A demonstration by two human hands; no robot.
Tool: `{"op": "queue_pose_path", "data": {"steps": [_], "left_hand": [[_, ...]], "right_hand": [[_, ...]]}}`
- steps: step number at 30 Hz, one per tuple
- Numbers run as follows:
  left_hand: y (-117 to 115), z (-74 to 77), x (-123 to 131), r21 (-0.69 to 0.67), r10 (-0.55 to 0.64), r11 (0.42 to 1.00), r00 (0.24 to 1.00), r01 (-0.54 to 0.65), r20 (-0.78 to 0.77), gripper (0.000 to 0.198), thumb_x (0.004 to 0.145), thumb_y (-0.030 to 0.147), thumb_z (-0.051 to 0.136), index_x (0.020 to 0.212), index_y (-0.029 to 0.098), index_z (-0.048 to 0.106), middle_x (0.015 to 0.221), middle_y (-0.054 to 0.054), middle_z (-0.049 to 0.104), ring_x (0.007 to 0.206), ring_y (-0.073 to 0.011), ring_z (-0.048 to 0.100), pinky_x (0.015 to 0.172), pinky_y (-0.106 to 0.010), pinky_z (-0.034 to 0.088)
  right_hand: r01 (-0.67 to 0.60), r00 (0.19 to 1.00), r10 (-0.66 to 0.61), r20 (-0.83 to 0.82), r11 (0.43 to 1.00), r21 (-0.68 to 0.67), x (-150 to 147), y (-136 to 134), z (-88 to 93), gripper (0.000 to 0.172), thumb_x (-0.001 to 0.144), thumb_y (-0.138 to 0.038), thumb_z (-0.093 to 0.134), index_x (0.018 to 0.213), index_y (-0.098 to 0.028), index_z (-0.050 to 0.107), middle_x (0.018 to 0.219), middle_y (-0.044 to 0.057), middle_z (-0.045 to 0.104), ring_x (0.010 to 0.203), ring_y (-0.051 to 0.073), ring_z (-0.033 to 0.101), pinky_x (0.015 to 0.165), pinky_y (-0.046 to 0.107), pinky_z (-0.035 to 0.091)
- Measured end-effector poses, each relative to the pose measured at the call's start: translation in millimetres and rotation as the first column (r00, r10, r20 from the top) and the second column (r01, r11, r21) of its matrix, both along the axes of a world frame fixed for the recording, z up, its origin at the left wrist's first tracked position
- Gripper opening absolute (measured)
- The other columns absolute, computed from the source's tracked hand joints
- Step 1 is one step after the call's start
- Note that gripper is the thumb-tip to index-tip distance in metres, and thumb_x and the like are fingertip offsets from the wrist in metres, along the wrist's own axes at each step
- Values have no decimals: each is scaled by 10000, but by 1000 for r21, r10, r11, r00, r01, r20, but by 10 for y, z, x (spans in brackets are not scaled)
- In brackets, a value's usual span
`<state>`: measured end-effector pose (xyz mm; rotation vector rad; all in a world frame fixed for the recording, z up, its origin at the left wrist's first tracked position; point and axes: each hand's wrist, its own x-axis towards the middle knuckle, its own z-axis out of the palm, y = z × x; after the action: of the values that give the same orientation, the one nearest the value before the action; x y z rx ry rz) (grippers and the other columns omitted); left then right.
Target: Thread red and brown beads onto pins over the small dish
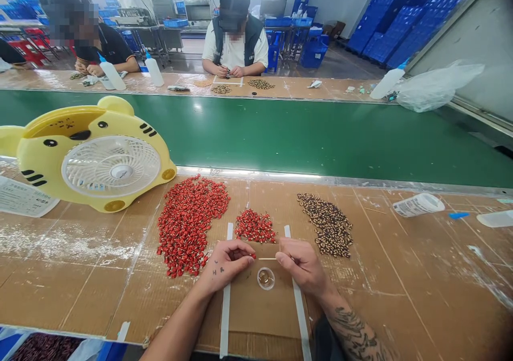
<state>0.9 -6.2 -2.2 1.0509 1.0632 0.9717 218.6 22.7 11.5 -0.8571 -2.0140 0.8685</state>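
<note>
My left hand [226,265] pinches a small red bead [253,255] at its fingertips. My right hand [302,265] holds a thin pale stick [266,258] that points toward that bead. Just below the gap between my hands sits a small glass cup [265,278] with amber liquid in it. Behind my hands lies a small heap of red beads [255,226]. A larger red heap [192,225] spreads to the left, and a heap of brown speckled beads [326,225] lies to the right. All rest on a cardboard-covered bench [401,275].
A yellow tiger-shaped fan [100,158] stands at the left, beside a printed sheet [24,196]. A green conveyor belt [256,136] runs across beyond the bench. A co-worker [235,35] sits across it, with white squeeze bottles [154,70] nearby. A white bottle [419,205] lies on its side at the right.
</note>
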Motion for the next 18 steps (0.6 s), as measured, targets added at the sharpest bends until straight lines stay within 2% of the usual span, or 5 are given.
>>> {"op": "queue_pose_path", "data": {"steps": [4, 6, 10, 13, 18], "left_hand": [[0, 0, -5, 1, 10, 1000, 999, -10, -31, 110, 717, 233, 776, 773, 146, 738, 637, -12, 654, 581, -124, 545, 564, -213, 404], [-2, -6, -10, -3, 14, 1000, 999, -15, -34, 110, 714, 232, 776, 771, 147, 736, 632, -9, 648, 577, -123, 538, 563, -213, 399], [-14, -21, -24, -12, 16, 1000, 999, -16, -28, 109, 718, 234, 769, 778, 149, 735, 652, -15, 654, 592, -126, 544, 569, -214, 403], [-17, -35, -32, -14, 8, 1000, 1000, -8, -23, 105, 720, 229, 767, 780, 150, 735, 630, -5, 639, 575, -118, 529, 556, -207, 394], [-7, -63, -35, -7, 4, 1000, 1000, -4, -1, 113, 714, 232, 772, 781, 148, 737, 653, -7, 645, 592, -115, 533, 573, -203, 404]], "right_hand": [[-270, 954, 277, 112, 960, -71, 56, 28, 30, 511, 965, -384, 449, 517, -203, 283, 517, -61, 272, 494, 106, 299, 512, 273, 235], [-294, 926, 314, 208, 948, -122, 93, 62, 51, 498, 943, -400, 523, 517, -190, 376, 511, -59, 347, 494, 97, 338, 517, 260, 262], [124, 946, -98, 310, 990, -64, 351, 227, 99, 356, 941, -365, 546, 641, -180, 600, 626, -1, 578, 592, 135, 505, 585, 261, 362], [485, 795, -470, 383, 872, 64, 669, 380, 87, 188, 908, -276, 560, 817, -189, 699, 830, 52, 688, 773, 201, 596, 725, 318, 432], [556, 655, -525, 543, 822, 124, 959, 505, -65, 186, 848, -217, 574, 926, -187, 740, 853, 62, 694, 854, 244, 610, 806, 376, 446]]}}
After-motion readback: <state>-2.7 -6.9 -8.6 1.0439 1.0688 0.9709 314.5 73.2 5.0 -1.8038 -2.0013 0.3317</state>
